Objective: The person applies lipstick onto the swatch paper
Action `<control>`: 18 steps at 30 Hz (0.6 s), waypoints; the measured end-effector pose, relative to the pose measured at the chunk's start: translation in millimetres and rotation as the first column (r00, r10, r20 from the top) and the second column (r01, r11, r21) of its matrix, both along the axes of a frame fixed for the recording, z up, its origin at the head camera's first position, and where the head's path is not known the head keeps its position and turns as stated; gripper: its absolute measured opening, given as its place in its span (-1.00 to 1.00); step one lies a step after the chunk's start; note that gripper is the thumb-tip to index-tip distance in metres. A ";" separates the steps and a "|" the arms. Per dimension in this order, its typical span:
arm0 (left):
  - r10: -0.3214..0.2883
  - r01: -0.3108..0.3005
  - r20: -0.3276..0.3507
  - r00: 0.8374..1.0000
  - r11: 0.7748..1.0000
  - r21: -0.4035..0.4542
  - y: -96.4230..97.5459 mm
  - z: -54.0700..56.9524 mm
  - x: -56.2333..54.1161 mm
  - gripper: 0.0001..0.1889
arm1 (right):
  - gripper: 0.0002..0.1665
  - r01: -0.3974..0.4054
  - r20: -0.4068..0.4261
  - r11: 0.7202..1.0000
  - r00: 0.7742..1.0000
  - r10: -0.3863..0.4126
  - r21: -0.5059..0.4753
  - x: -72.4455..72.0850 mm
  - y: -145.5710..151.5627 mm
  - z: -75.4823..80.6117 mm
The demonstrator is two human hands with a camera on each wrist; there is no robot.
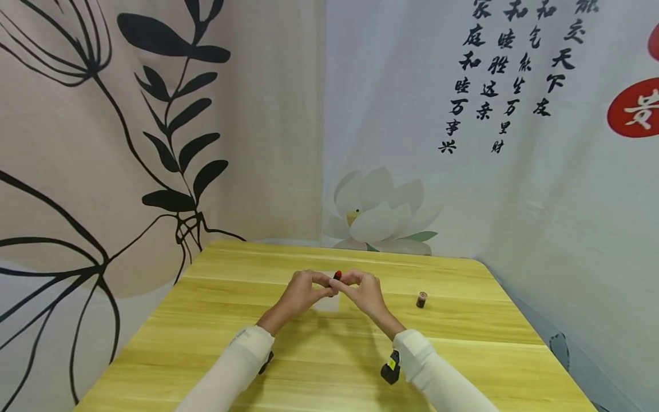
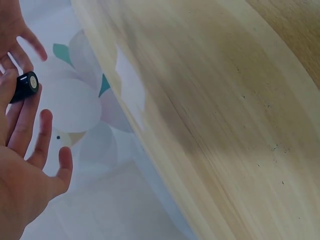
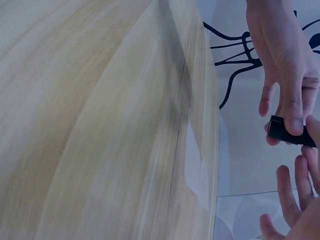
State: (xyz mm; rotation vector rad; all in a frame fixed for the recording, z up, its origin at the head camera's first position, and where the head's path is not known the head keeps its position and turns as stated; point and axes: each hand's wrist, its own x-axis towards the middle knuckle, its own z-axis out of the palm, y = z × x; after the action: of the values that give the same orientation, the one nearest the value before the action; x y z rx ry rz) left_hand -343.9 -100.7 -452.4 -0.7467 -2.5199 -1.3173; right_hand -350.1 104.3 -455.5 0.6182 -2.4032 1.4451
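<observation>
A lipstick [image 1: 337, 276] with a black tube and a red tip is held above the table between both hands. My left hand [image 1: 302, 293] pinches the black tube between thumb and fingers; the tube's round, pale-labelled end shows in the left wrist view [image 2: 33, 82]. From the other side, my right hand [image 1: 366, 293] grips the tube with thumb and fingertips, close to the red tip. Part of the black tube [image 3: 282, 131] is covered by fingers in the right wrist view. To the right stands a small dark cap-like cylinder [image 1: 421, 300] with a lighter top.
Under the hands lies a white sheet of paper [image 1: 326, 304] on the yellow wooden table [image 1: 231, 320]. A printed cloth backdrop [image 1: 273, 114] hangs behind the table's far edge. Black wrist devices [image 1: 391, 368] sit under both sleeves.
</observation>
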 end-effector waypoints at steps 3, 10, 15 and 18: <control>-0.005 0.005 -0.003 1.000 1.000 0.014 0.1 -0.5 -0.2 -0.81 | -0.81 -0.022 0.002 1.000 1.000 0.022 -0.013 0.1 -1.0 -0.2; -0.018 0.019 -0.011 1.000 1.000 0.013 -0.1 -2.2 -0.2 -0.79 | -0.86 -0.060 -0.010 0.998 0.998 0.060 0.005 -1.0 -0.7 0.5; -0.018 0.018 -0.020 1.000 1.000 -0.004 0.7 -2.5 1.5 -0.79 | -0.84 -0.018 -0.011 1.000 1.000 0.018 0.004 -0.1 -1.3 0.3; -0.008 0.007 -0.021 1.000 1.000 -0.011 1.3 -2.3 1.5 -0.79 | -0.83 -0.009 -0.009 1.000 1.000 0.009 -0.005 1.3 -1.5 0.9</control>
State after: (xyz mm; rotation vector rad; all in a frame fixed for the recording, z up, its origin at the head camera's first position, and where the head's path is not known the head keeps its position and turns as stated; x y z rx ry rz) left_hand -342.4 -99.3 -454.7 -0.7691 -2.5120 -1.2922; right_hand -348.8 102.8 -454.6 0.6342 -2.3923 1.4482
